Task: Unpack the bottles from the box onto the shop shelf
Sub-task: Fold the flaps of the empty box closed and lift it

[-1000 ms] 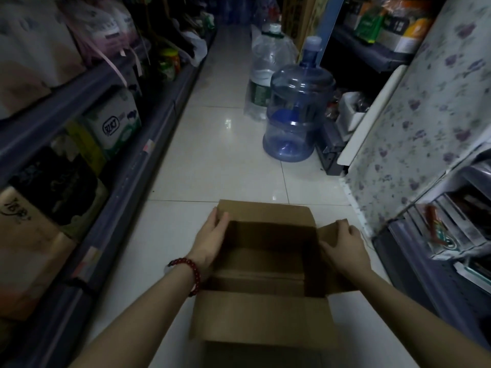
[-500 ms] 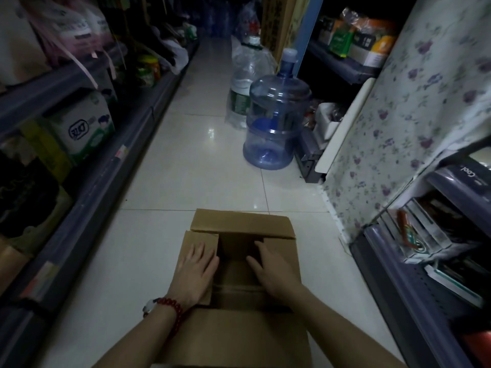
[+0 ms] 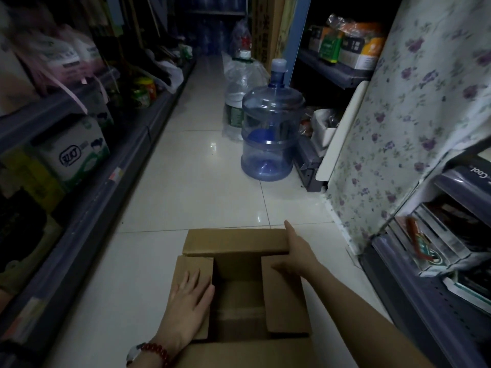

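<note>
While the cardboard box (image 3: 239,293) sits on the floor, left hand (image 3: 190,298) presses flat, fingers spread; right hand (image 3: 295,257) open, gripping nothing. Fold flaps evenly; no bottles visible inside.

Bare forearms without sleeves; the left wrist wears a red bead bracelet (image 3: 156,353).

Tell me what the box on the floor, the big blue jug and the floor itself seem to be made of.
The box looks like plain brown cardboard, matte, with folded flaps and visible creases. The big blue water jug appears to be clear tinted plastic: the floor shows through its glossy wall. The floor seems to be glazed pale tile, given its grout lines and bright reflections.
</note>
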The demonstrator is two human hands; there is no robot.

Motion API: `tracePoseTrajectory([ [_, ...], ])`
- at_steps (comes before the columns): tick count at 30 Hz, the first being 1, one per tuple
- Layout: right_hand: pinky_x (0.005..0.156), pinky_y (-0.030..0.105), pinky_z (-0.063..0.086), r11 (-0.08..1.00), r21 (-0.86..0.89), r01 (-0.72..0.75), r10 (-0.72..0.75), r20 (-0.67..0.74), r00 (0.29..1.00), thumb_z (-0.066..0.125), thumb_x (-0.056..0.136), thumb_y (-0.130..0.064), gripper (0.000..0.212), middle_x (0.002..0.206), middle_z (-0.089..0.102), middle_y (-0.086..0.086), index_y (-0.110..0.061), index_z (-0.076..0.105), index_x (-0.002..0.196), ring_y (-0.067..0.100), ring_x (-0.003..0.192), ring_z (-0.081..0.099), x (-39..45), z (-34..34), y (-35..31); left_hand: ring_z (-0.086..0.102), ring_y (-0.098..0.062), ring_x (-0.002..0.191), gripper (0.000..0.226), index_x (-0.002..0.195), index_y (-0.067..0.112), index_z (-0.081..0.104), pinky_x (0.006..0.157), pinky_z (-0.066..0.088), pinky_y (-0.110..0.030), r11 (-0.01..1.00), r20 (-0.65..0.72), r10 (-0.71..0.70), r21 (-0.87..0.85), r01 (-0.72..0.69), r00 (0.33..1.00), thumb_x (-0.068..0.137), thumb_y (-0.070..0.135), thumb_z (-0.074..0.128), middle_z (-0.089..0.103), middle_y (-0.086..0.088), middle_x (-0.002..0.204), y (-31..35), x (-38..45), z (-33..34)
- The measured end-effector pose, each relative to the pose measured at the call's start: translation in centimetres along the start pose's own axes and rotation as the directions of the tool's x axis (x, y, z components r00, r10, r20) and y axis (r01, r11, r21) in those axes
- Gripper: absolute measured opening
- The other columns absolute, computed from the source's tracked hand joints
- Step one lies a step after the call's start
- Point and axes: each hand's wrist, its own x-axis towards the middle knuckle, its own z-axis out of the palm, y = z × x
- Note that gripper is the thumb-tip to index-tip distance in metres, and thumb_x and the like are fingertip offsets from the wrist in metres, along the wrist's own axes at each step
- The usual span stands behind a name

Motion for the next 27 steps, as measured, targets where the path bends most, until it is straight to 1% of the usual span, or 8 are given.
tracePoseTrajectory([
  [2, 0.103, 0.041, 0.044, 0.998, 0.058, 0.017, -0.019, 0.043, 0.999, 0.08, 0.07, -0.015, 0.117, 0.146, 0.035, 0.011, -0.032, -0.002, 0.152, 0.031, 0.132, 0.04, 0.2, 0.3, -0.3, -0.006, -0.013, 0.147, 0.134, 0.148, 0.04, 0.019, 0.118, -0.004, -0.036, 0.999, 0.0, 0.0, 0.042, 0.0, 1.0, 0.033, 0.095, -0.023, 0.001, 0.011, 0.16, 0.3, -0.1, 0.0],
  [5, 0.095, 0.04, 0.051, 0.995, 0.094, 0.03, -0.026, -0.046, 0.999, 0.077, 0.068, -0.009, 0.119, 0.138, 0.031, 0.009, -0.041, -0.006, 0.148, 0.028, 0.122, 0.043, -0.2, 1.1, -0.5, -0.006, -0.013, 0.147, 0.132, 0.147, 0.041, 0.018, 0.118, -0.004, -0.037, 0.999, 0.007, -0.005, 0.044, 0.004, 1.0, 0.034, 0.095, -0.023, 0.002, 0.01, 0.16, 0.4, -0.1, 0.1],
  [12, 0.088, 0.036, 0.051, 0.973, -0.134, 0.187, -0.219, -0.3, 0.928, 0.077, 0.071, -0.027, 0.124, 0.122, 0.037, 0.008, -0.059, -0.025, 0.135, 0.021, 0.106, 0.046, -2.1, 1.6, -0.5, -0.008, -0.009, 0.146, 0.125, 0.147, 0.04, 0.022, 0.115, -0.009, -0.032, 0.999, 0.034, 0.01, -0.031, -0.009, 0.999, 0.041, 0.098, -0.012, 0.003, 0.011, 0.159, 0.0, -0.2, 0.4],
  [16, 0.1, 0.039, 0.046, 0.977, -0.094, 0.193, -0.213, -0.333, 0.918, 0.071, 0.076, -0.045, 0.09, 0.139, 0.033, 0.01, -0.045, 0.012, 0.144, 0.025, 0.125, 0.04, -3.4, 1.9, 0.1, 0.001, -0.009, 0.147, 0.091, 0.147, 0.036, 0.026, 0.117, -0.003, -0.032, 0.993, 0.038, 0.037, -0.113, -0.033, 0.999, 0.073, 0.086, 0.011, 0.011, 0.011, 0.159, 0.4, -1.0, -0.3],
  [18, 0.108, 0.042, 0.039, 0.968, -0.137, 0.21, -0.247, -0.369, 0.896, 0.066, 0.079, -0.053, 0.074, 0.152, 0.024, 0.008, -0.034, 0.031, 0.142, 0.026, 0.138, 0.029, -4.2, 2.2, 0.2, 0.024, -0.013, 0.142, 0.06, 0.143, 0.029, 0.038, 0.116, 0.015, -0.031, 0.98, -0.067, -0.004, -0.201, -0.01, 0.998, 0.092, 0.059, 0.032, 0.028, 0.007, 0.154, 0.2, -1.4, -0.7],
  [21, 0.111, 0.042, 0.032, 0.941, -0.216, 0.26, -0.331, -0.426, 0.842, 0.057, 0.084, -0.057, 0.059, 0.156, 0.025, 0.006, -0.025, 0.049, 0.132, 0.024, 0.142, 0.024, -5.6, 2.6, 0.9, 0.049, -0.015, 0.121, 0.043, 0.132, 0.019, 0.05, 0.102, 0.036, -0.027, 0.948, -0.304, -0.043, -0.312, -0.057, 0.952, 0.095, 0.04, 0.045, 0.051, 0.0, 0.136, -0.8, -1.8, -1.0],
  [23, 0.11, 0.039, 0.032, 0.926, -0.245, 0.286, -0.366, -0.407, 0.837, 0.047, 0.085, -0.061, 0.058, 0.151, 0.036, 0.006, -0.022, 0.054, 0.127, 0.023, 0.139, 0.032, -6.6, 2.9, 1.6, 0.047, -0.021, 0.126, 0.044, 0.135, 0.015, 0.044, 0.104, 0.034, -0.029, 0.933, -0.408, -0.085, -0.353, -0.071, 0.909, 0.096, 0.035, 0.047, 0.049, -0.004, 0.138, -1.3, -2.0, -1.2],
  [27, 0.112, 0.031, 0.023, 0.919, -0.266, 0.291, -0.367, -0.307, 0.878, 0.023, 0.082, -0.074, 0.082, 0.148, 0.044, 0.003, -0.019, 0.048, 0.138, 0.02, 0.139, 0.035, -8.6, 3.4, 2.7, 0.014, -0.015, 0.146, 0.058, 0.151, 0.02, 0.018, 0.115, 0.01, -0.026, 0.936, -0.37, -0.029, -0.336, -0.105, 0.929, 0.099, 0.041, 0.033, 0.016, 0.003, 0.159, -1.4, -2.1, -2.1],
])
